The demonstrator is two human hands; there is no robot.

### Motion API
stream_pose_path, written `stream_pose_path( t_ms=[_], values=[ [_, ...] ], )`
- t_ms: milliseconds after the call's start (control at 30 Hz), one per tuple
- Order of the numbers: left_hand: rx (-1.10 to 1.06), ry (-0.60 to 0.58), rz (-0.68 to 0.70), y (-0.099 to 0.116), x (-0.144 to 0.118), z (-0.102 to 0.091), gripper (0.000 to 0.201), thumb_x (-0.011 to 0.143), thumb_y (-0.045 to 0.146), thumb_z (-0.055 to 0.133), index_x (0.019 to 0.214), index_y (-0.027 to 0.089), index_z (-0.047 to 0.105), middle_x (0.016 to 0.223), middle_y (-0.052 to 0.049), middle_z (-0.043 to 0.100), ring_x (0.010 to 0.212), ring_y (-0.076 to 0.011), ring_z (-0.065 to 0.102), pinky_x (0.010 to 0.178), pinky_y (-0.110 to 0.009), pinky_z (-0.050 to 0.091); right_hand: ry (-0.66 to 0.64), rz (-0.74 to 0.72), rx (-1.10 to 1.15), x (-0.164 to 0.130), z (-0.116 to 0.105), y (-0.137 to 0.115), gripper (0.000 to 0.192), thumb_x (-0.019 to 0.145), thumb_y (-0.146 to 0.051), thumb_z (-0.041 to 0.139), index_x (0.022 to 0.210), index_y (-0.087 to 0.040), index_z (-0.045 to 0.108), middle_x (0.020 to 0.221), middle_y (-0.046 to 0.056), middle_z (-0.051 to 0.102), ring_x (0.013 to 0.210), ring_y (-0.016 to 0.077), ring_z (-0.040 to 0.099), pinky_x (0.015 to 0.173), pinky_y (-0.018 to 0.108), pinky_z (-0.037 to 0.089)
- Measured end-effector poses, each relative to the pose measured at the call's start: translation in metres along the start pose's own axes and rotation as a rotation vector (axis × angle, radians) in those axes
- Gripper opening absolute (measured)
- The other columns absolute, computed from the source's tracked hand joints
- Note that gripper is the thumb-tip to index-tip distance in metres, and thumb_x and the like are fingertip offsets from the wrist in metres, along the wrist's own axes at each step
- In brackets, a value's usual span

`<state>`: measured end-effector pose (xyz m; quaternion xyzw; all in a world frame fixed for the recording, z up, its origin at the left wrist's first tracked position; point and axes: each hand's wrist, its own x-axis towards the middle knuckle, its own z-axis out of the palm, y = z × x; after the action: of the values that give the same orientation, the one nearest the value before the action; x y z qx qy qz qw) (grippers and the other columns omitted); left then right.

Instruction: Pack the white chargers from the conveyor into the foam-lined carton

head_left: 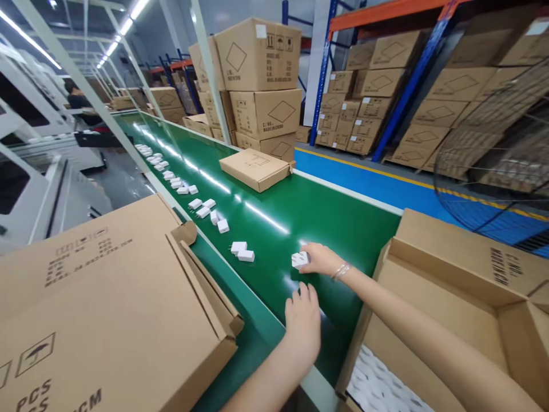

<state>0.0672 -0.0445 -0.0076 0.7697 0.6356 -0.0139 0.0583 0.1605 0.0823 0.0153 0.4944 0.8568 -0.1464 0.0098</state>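
The right hand (319, 258) reaches out over the green conveyor belt (300, 212) and its fingers are curled around a small white charger plug (299, 260). The grip is pinching that plug, which sits at the fingertips, at about 9 o'clock from the wrist, right down on the belt or just above it; I cannot tell which. The plug looks like a short block, and its prongs are too small to make out. The left hand (302, 320) lies lower in the view, at about 6 o'clock from the plug. Its fingers are loosely spread and it holds nothing, with the fingertips pointing up toward the plug, near but not touching. So the right hand is the closer one. More white plugs lie on the belt: a pair (242, 252) at about 9 o'clock from the held plug, and a long line of plugs (171, 180) running off toward 11 o'clock. An open cardboard box (450, 297) stands just right of the belt, at about 4 o'clock from the right hand, with white things inside that are cut off by the edge of the view. A big flat carton (107, 309) fills the lower left. A flat closed box (255, 167) rests farther up the belt, at 12 o'clock. Stacked cartons (261, 86) stand behind it. A person (75, 97) far off at the top left is hard to see.
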Motion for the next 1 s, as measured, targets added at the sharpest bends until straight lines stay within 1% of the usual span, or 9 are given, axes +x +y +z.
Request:
stream_pose_path(
  t_ms=[100,233,367,500,600,733,800,900,1000],
  values=[
    [0.006,0.011,0.014,-0.006,0.011,-0.007,0.041,0.083,0.004,0.035,0.124,0.009,0.041,0.116,-0.017,0.050,0.097,-0.0235,0.054,0.078,-0.035,0.047,0.026,0.026,0.062,-0.033,0.004,0.029,0.032,0.064,-0.036,0.068,0.089,-0.018,0.059,0.084,0.004,0.062,0.077,0.0192,0.057,0.060,0.023,0.035],
    [0.010,-0.096,0.040,-0.013,0.014,-0.012,0.026,0.078,0.006,0.046,0.104,0.009,0.050,0.097,-0.011,0.055,0.094,-0.0229,0.054,0.076,-0.032,0.047,0.055,0.040,0.158,-0.059,0.010,0.043,0.031,0.064,-0.030,0.068,0.091,-0.019,0.059,0.087,0.002,0.064,0.079,0.0174,0.058,0.061,0.022,0.035],
    [0.110,-0.147,0.101,-0.018,0.011,-0.024,0.028,0.079,0.001,0.038,0.103,0.011,0.050,0.097,-0.011,0.054,0.089,-0.0225,0.056,0.068,-0.032,0.048,0.060,0.028,0.225,-0.065,0.011,0.038,0.035,0.061,-0.028,0.070,0.093,-0.021,0.057,0.086,0.001,0.064,0.079,0.0173,0.059,0.061,0.021,0.036],
    [0.207,-0.181,-0.012,-0.013,0.028,-0.049,0.030,0.076,-0.002,0.037,0.097,0.011,0.055,0.096,-0.014,0.054,0.094,-0.0262,0.054,0.070,-0.035,0.046,0.042,-0.010,0.244,-0.057,0.014,0.023,0.036,0.060,-0.030,0.071,0.092,-0.022,0.057,0.086,0.000,0.065,0.078,0.0172,0.059,0.060,0.021,0.036],
    [0.181,-0.192,-0.070,-0.010,0.051,-0.060,0.026,0.077,0.001,0.039,0.096,0.011,0.056,0.100,-0.016,0.054,0.102,-0.0279,0.049,0.071,-0.036,0.046,0.040,-0.023,0.216,-0.046,0.021,0.011,0.034,0.065,-0.033,0.067,0.095,-0.021,0.054,0.089,0.001,0.065,0.079,0.0180,0.059,0.059,0.022,0.037],
    [0.105,-0.210,-0.006,-0.021,0.061,-0.051,0.035,0.075,0.003,0.046,0.108,0.014,0.050,0.103,-0.012,0.056,0.103,-0.0225,0.049,0.075,-0.029,0.045,0.030,-0.032,0.136,-0.041,0.028,0.002,0.039,0.064,-0.038,0.068,0.094,-0.018,0.054,0.089,0.006,0.064,0.078,0.0210,0.059,0.058,0.025,0.038],
    [0.056,-0.202,0.030,-0.032,0.052,-0.042,0.049,0.072,0.004,0.050,0.120,0.013,0.041,0.113,-0.012,0.053,0.105,-0.0209,0.049,0.082,-0.028,0.044,0.036,-0.062,0.092,-0.044,0.028,0.000,0.048,0.062,-0.043,0.069,0.099,-0.017,0.054,0.091,0.007,0.063,0.080,0.0221,0.058,0.061,0.026,0.039],
    [-0.026,-0.083,0.069,-0.048,0.029,-0.028,0.068,0.069,0.004,0.050,0.131,0.009,0.025,0.131,-0.016,0.039,0.119,-0.0222,0.039,0.094,-0.029,0.037,0.086,-0.135,0.017,-0.050,0.023,-0.006,0.057,0.068,-0.048,0.062,0.114,-0.017,0.047,0.103,0.010,0.059,0.093,0.0246,0.054,0.071,0.030,0.040],
    [-0.016,0.019,-0.007,-0.057,0.010,-0.019,0.049,0.076,0.002,0.036,0.125,0.005,0.036,0.122,-0.017,0.048,0.113,-0.0234,0.045,0.091,-0.033,0.039,0.111,-0.221,-0.056,-0.049,0.019,-0.018,0.052,0.080,-0.052,0.046,0.120,-0.018,0.042,0.108,0.011,0.057,0.097,0.0241,0.052,0.070,0.030,0.040]
  ],
)
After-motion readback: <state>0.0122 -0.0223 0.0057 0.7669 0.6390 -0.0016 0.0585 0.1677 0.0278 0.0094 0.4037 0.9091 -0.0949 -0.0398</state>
